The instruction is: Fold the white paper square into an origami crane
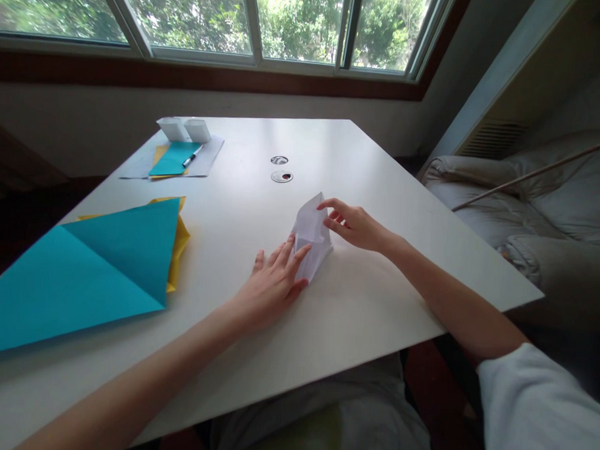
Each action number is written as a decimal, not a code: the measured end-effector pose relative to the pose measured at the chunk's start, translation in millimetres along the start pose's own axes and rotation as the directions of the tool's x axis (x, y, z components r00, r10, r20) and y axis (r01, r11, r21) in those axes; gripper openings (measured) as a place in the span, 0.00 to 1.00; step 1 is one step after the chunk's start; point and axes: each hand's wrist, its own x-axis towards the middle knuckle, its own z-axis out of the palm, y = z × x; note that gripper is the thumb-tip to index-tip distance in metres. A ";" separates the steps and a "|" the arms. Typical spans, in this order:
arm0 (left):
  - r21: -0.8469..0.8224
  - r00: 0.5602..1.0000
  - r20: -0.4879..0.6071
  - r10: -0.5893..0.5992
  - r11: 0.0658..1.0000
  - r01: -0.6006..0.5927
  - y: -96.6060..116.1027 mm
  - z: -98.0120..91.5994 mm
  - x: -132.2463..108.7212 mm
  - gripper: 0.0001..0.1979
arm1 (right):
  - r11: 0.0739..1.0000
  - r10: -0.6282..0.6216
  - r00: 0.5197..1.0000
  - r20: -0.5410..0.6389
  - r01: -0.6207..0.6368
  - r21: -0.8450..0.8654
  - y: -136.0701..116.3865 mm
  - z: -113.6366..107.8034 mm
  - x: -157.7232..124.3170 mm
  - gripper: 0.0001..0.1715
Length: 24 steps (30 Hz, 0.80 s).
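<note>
A folded white paper [313,234] lies near the middle of the white table [362,301]. My left hand [275,281] rests flat on the table with its fingers stretched out, the fingertips pressing the paper's lower left part. My right hand [354,224] is at the paper's right side, index finger and thumb pinching its raised upper edge.
A large folded blue sheet [85,268] lies over yellow paper [180,239] at the left. At the far left corner are two small white paper boxes [184,129], a teal sheet [172,158] and a pen [192,156]. Two round cable holes [281,168] sit mid-table. A cushioned seat [540,210] stands right.
</note>
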 end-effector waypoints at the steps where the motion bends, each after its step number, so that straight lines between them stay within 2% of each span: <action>1: 0.007 1.000 0.007 0.006 1.000 -0.006 0.2 -0.7 -0.1 0.24 | 1.000 0.000 1.000 -0.004 0.000 0.022 -0.6 0.1 -0.6 0.18; 4: 0.020 1.000 0.017 0.024 0.999 -0.025 0.9 -3.2 -0.3 0.20 | 0.995 0.007 1.000 -0.018 -0.005 0.100 -1.3 1.0 -3.0 0.21; 7: 0.007 1.000 0.004 0.028 1.000 -0.028 1.2 -4.0 -0.6 0.21 | 0.980 0.037 0.999 -0.022 -0.032 0.196 0.4 2.6 -5.5 0.22; 12: -0.093 0.998 -0.051 0.048 0.994 -0.052 0.7 -4.5 -1.7 0.25 | 0.978 0.037 0.999 0.008 -0.038 0.206 7.5 4.9 -6.8 0.11; 15: -0.164 0.990 -0.127 0.060 0.983 -0.081 -0.7 -5.9 -0.6 0.24 | 0.964 0.043 0.999 -0.003 -0.041 0.261 14.1 7.0 -5.5 0.10; 18: -0.286 0.968 -0.247 0.044 0.951 -0.116 -5.7 -5.4 4.0 0.19 | 0.934 0.062 0.998 -0.003 -0.057 0.353 20.8 9.8 -3.4 0.11; 21: -0.453 0.939 -0.340 -0.058 0.885 -0.110 -15.8 -1.4 11.3 0.13 | 0.896 0.063 0.997 0.034 -0.071 0.438 24.9 13.1 -1.3 0.13; 24: -0.635 0.892 -0.369 -0.260 0.771 -0.038 -28.3 3.0 18.7 0.13 | 0.861 0.059 0.995 0.079 -0.091 0.501 25.7 16.8 0.1 0.13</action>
